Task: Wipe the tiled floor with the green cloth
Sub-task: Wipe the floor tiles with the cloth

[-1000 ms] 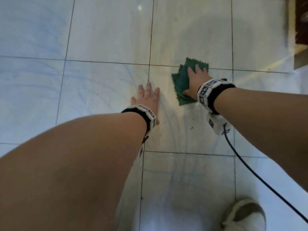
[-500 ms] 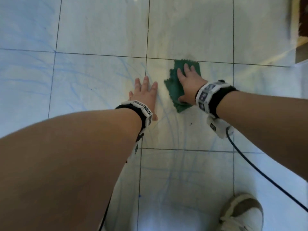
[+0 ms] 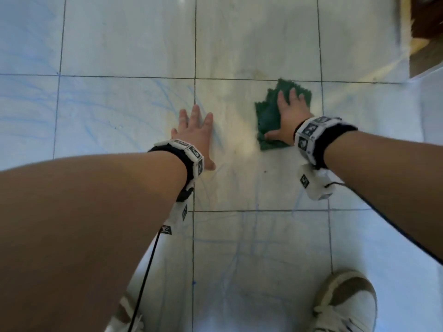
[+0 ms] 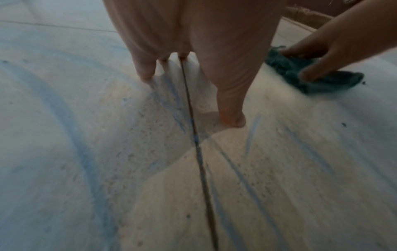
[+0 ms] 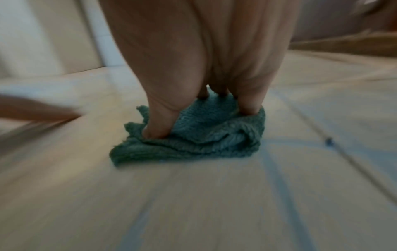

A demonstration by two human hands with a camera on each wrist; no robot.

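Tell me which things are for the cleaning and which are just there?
For the job:
- crumpled green knitted cloth
- pale tiled floor with blue streaks
- right hand pressing the cloth
- left hand flat on the floor

Just there:
- white-and-tan shoe
- thin black cable
- brown wooden furniture

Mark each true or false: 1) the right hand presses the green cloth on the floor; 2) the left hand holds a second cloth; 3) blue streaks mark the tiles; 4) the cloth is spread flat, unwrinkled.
1) True: the right hand presses the green cloth on the tiled floor.
2) False: the left hand lies flat on bare tile.
3) True: blue streaks cross the tiles.
4) False: the cloth is bunched into folds.
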